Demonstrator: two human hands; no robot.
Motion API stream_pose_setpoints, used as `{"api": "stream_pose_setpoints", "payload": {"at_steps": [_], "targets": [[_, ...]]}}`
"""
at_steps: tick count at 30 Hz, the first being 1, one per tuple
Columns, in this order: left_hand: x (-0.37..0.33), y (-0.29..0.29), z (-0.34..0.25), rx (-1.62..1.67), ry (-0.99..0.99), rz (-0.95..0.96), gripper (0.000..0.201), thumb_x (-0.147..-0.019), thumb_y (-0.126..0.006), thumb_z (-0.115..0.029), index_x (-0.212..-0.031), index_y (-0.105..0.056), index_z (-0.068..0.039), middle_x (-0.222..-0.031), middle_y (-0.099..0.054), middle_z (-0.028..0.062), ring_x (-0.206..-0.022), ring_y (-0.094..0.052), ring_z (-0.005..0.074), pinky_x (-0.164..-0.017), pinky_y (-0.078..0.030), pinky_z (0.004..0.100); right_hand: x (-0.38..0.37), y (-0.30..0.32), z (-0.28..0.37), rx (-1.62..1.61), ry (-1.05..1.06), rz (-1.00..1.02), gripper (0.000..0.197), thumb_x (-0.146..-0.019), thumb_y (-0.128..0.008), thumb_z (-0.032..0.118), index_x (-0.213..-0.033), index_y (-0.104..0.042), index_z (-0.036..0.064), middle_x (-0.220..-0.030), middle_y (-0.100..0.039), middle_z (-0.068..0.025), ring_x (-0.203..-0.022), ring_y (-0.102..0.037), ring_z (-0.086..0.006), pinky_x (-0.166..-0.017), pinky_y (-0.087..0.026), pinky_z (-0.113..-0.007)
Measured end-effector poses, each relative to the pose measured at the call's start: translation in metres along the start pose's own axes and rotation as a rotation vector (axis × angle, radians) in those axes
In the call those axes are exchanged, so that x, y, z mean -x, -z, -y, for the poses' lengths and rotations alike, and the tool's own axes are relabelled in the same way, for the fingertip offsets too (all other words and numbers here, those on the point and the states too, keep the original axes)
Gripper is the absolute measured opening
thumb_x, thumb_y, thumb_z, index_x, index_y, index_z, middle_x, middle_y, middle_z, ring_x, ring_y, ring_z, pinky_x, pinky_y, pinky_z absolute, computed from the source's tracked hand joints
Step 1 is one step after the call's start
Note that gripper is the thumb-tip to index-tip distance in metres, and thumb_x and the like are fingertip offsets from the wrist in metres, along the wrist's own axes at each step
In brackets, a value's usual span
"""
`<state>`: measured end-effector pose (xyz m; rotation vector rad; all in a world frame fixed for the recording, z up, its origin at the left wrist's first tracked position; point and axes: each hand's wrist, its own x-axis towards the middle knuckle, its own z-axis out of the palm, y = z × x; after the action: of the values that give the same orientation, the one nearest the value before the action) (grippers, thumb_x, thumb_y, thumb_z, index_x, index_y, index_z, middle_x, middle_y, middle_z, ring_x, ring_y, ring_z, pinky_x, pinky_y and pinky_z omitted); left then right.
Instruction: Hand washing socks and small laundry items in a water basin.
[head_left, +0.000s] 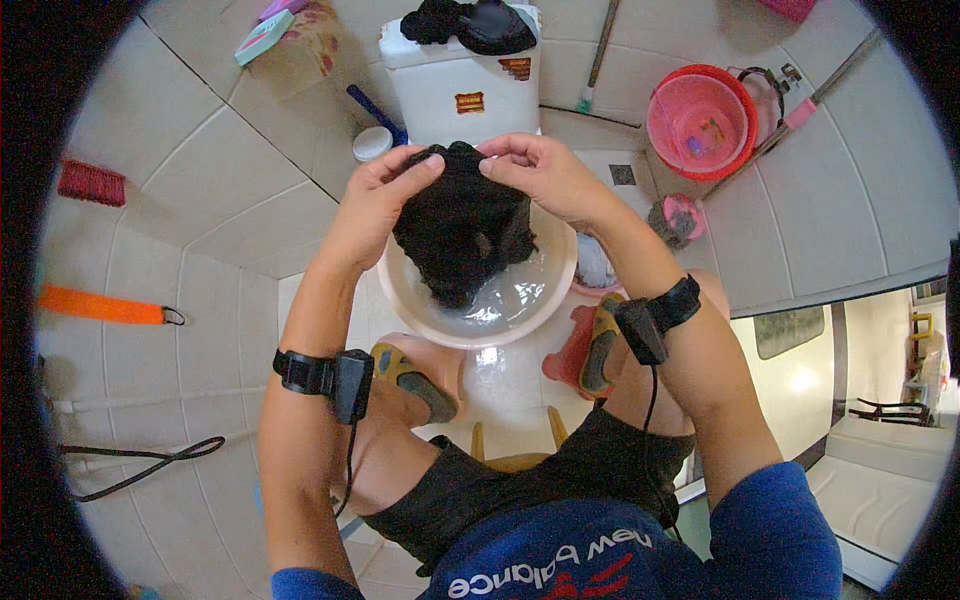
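My left hand (383, 195) and my right hand (545, 178) pinch the upper edge of a black cloth garment (462, 225), thumbs toward me and fingers behind. The cloth hangs spread between them; what kind of garment it is I cannot tell. Its lower part hangs over a pale basin (470, 337) with water (515, 300) in it, and whether the hem touches the water is unclear. The basin stands in front of my feet. Each of my forearms wears a black strap with a small box and a cable.
Beyond the basin stands a white toilet tank (440, 85) with black cloths (495, 28) on top. A red bucket with a pink basin (697, 125) hangs at the right wall. White cloth (595, 262) lies beside the basin. A red stool (570, 350) is near my right foot.
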<state>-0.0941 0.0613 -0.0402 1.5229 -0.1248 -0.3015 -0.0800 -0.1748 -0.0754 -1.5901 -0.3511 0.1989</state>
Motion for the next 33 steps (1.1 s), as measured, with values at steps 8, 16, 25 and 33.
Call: {"api": "stream_pose_setpoints", "payload": {"at_steps": [8,16,25,33], "targets": [[0.001,0.019,0.005,0.028,0.142,0.118,0.024,-0.089,-0.077,-0.023,-0.106,-0.066,-0.009,-0.093,-0.068,0.0004,-0.084,-0.064,0.0117,-0.080,-0.050,0.0267,0.009,0.001,0.012,-0.034,0.001,0.072,0.024,-0.092,-0.073,0.025,-0.106,-0.072,0.0051,-0.092,-0.070,0.0008,-0.084,-0.063,-0.0087,-0.079,-0.050,-0.026],[-0.003,0.037,-0.002,-0.175,-0.163,0.021,0.017,-0.092,-0.073,-0.016,-0.092,-0.056,-0.016,-0.086,-0.062,-0.0046,-0.079,-0.058,0.0081,-0.071,-0.045,0.0241,0.006,0.016,0.007,0.273,-0.006,0.108,0.028,-0.089,-0.075,0.028,-0.104,-0.072,0.0044,-0.090,-0.071,-0.0009,-0.084,-0.064,-0.0102,-0.078,-0.052,-0.028],[-0.004,0.047,-0.024,0.267,-0.417,-0.302,0.019,-0.094,-0.070,-0.015,-0.106,-0.056,-0.010,-0.095,-0.065,0.0017,-0.087,-0.063,0.0146,-0.077,-0.050,0.0308,0.009,0.026,-0.081,1.123,-0.134,0.334,0.030,-0.090,-0.064,0.026,-0.109,-0.069,0.0024,-0.093,-0.069,-0.0235,-0.091,-0.069,-0.0355,-0.085,-0.052,-0.044],[-0.003,0.062,-0.026,0.421,-0.435,-0.319,0.021,-0.094,-0.069,-0.013,-0.110,-0.056,-0.008,-0.097,-0.066,0.0049,-0.089,-0.065,0.0170,-0.080,-0.051,0.0320,0.005,0.025,-0.008,-0.108,-0.160,-0.122,0.034,-0.099,-0.056,0.025,-0.118,-0.068,-0.0012,-0.098,-0.071,-0.0039,-0.084,-0.064,-0.0136,-0.077,-0.052,-0.030]]}}
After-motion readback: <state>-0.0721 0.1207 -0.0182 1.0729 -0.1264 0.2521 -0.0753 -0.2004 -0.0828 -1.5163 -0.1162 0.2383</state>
